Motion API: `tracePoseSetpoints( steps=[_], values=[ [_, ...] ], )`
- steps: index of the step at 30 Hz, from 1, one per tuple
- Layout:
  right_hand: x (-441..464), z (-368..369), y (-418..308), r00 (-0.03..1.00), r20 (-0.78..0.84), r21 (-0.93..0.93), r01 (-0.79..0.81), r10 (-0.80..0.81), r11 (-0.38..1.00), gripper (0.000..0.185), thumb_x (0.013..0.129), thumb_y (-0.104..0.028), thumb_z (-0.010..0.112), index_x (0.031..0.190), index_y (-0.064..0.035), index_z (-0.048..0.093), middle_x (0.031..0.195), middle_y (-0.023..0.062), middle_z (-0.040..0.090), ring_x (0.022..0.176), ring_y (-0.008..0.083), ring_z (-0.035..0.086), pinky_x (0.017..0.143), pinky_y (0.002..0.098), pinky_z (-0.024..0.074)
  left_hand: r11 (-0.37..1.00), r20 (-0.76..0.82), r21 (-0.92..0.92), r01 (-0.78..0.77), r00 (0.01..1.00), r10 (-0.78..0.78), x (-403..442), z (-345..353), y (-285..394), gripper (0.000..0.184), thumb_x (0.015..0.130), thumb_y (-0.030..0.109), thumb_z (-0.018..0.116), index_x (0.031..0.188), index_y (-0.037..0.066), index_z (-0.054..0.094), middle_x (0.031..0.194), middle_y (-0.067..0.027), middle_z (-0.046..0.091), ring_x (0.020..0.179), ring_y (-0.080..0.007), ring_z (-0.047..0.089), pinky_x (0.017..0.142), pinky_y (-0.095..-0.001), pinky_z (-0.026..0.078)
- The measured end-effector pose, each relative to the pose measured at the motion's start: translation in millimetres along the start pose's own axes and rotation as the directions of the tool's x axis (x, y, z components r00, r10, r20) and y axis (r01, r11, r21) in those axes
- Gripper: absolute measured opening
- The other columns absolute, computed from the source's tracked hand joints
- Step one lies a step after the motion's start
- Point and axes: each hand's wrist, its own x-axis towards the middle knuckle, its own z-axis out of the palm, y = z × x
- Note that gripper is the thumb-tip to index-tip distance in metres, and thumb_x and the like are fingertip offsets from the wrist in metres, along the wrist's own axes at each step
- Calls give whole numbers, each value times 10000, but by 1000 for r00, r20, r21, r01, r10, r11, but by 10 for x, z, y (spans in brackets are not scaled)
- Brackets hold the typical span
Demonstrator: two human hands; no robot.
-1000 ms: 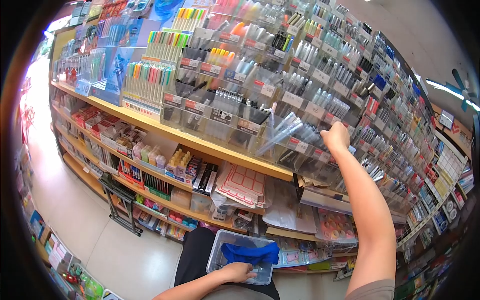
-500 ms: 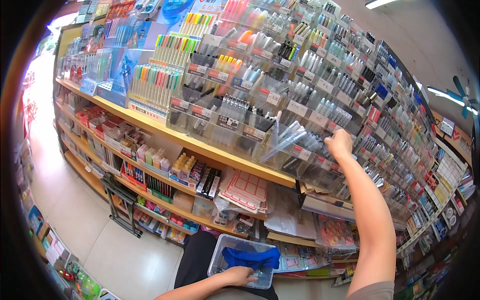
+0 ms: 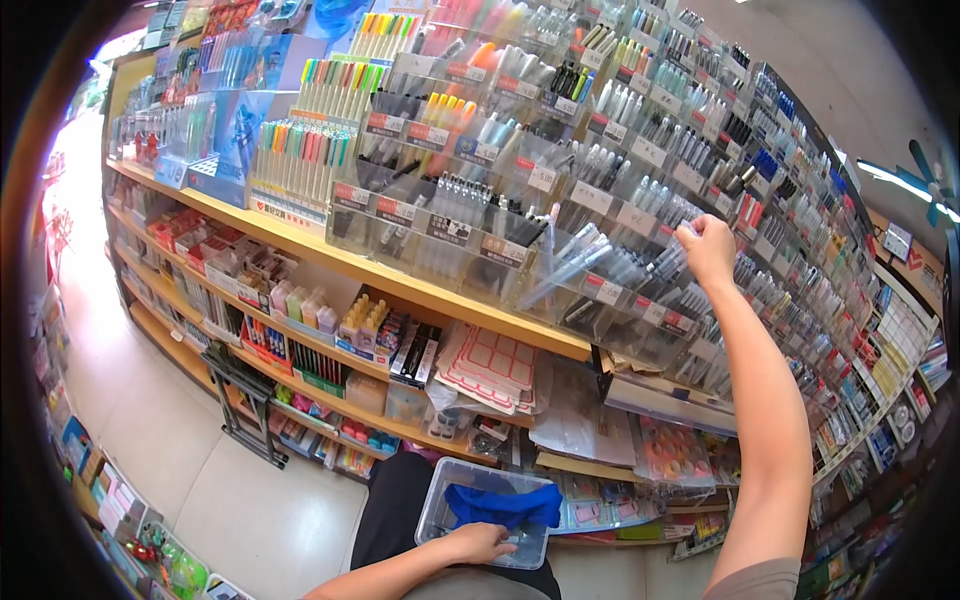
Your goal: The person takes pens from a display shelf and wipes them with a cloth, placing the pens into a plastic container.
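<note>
Two hands work well apart: your right hand [image 3: 710, 246] is up at the clear pen rack [image 3: 622, 326], your left hand [image 3: 482, 543] low in the clear plastic tub [image 3: 430, 507] over your lap. Your right fingertips are drawn together beside the pens [image 3: 668, 264]; whether they grip one, you cannot tell from here. Pinch lightly, and move along the barrels' slant so neighbours don't snag or spill over the rack's front wall. Steady the tub with your left hand, level, since it sits on your thigh. The pens lie just by your right fingers; the blue cloth [image 3: 505, 507] is bunched in the tub, just beyond your left hand.
</note>
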Motion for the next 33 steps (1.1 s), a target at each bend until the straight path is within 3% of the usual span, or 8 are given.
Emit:
tracePoseSetpoints(
  steps=[12, 20, 24, 25, 30, 31, 32, 33],
  values=[
    [269, -257, -10, 998, -67, 22, 9, -8, 1000, 238, 644, -237, 642, 696, -7, 611, 664, 167, 621, 657, 281, 624, 623, 363, 473, 1000, -56, -24, 8, 998, -10, 56, -65, -9, 451, 847, 419, 518, 1021, 7, 577, 935, -195, 622, 898, -341, 586, 778, -397, 452],
    [473, -395, -87, 982, -140, 34, 129, -123, 991, 242, 650, -243, 629, 659, -3, 600, 642, 177, 606, 644, 303, 613, 609, 365, 467, 996, -99, -86, 0, 995, -9, 139, -113, -22, 410, 834, 377, 560, 997, 1, 591, 929, -190, 625, 877, -321, 598, 764, -368, 461],
    [459, -599, -230, 984, -133, 161, 141, -120, 977, 237, 657, -232, 641, 664, 3, 605, 607, 139, 599, 590, 235, 604, 579, 326, 456, 980, -188, -201, -16, 982, -23, 135, -123, -20, 398, 846, 365, 553, 994, -2, 593, 920, -180, 630, 870, -293, 606, 763, -348, 463],
    [447, -645, -262, 986, -131, 177, 122, -100, 977, 218, 685, -211, 645, 681, 5, 611, 595, 91, 601, 547, 163, 575, 555, 291, 441, 971, -214, -237, -19, 976, -33, 140, -119, -34, 398, 851, 363, 549, 998, -5, 590, 919, -177, 631, 869, -285, 607, 764, -345, 462],
    [-58, -843, -514, 996, 64, 446, 30, -65, 895, 158, 759, -161, 631, 714, -12, 607, 615, 36, 595, 540, 81, 531, 524, 250, 426, 827, -436, -547, -132, 888, -147, 248, -98, -164, 385, 899, 323, 494, 1047, -29, 541, 843, -101, 614, 795, -177, 590, 740, -285, 458],
    [-290, -828, -598, 993, 79, 489, 42, -93, 871, 151, 762, -161, 630, 718, -19, 603, 628, 34, 595, 531, 84, 528, 518, 251, 426, 777, -455, -610, -156, 872, -182, 253, -130, -165, 371, 919, 312, 457, 1072, -20, 519, 875, -77, 602, 810, -157, 580, 735, -270, 459],
    [-550, -824, -670, 977, 207, 568, -72, -57, 820, 150, 747, -161, 634, 733, -17, 597, 647, 40, 590, 561, 102, 536, 543, 267, 436, 662, -414, -732, -161, 877, -245, 212, -182, -99, 374, 932, 310, 424, 1128, -5, 471, 1022, -86, 570, 903, -155, 558, 774, -277, 450],
    [-791, -678, -585, 966, 205, 542, 24, -159, 840, 164, 724, -167, 645, 744, -16, 586, 663, 54, 582, 607, 125, 545, 580, 280, 444, 591, -415, -783, -192, 869, -268, 177, -220, -55, 385, 938, 308, 408, 1175, 5, 421, 1109, -93, 525, 979, -162, 528, 817, -283, 430]
  ],
)
